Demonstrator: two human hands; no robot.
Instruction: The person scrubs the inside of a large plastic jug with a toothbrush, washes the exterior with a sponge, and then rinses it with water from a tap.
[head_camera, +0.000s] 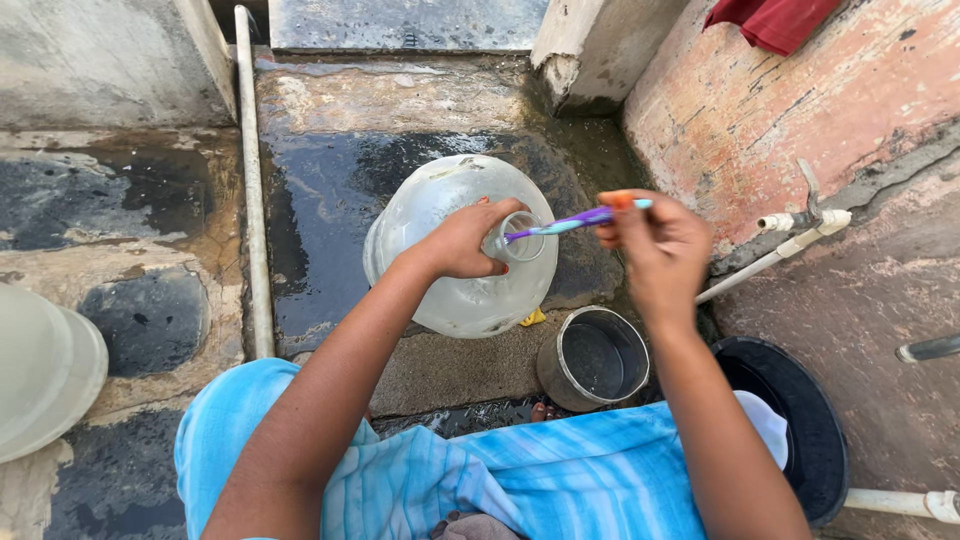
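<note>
A large clear plastic water jug (440, 215) stands on the wet stone floor in front of me. My left hand (462, 240) grips its narrow neck. A purple and teal toothbrush (565, 224) is pinched in my right hand (655, 245), its head end poking into the jug's mouth. My knees in blue striped cloth fill the bottom of the view.
A small metal pot (597, 358) holding water sits near my right knee. A black tub (800, 420) lies at the right, a white tap and pipe (800, 228) on the wall. A white pipe (252, 180) runs along the floor. A pale container (40, 370) stands at the left edge.
</note>
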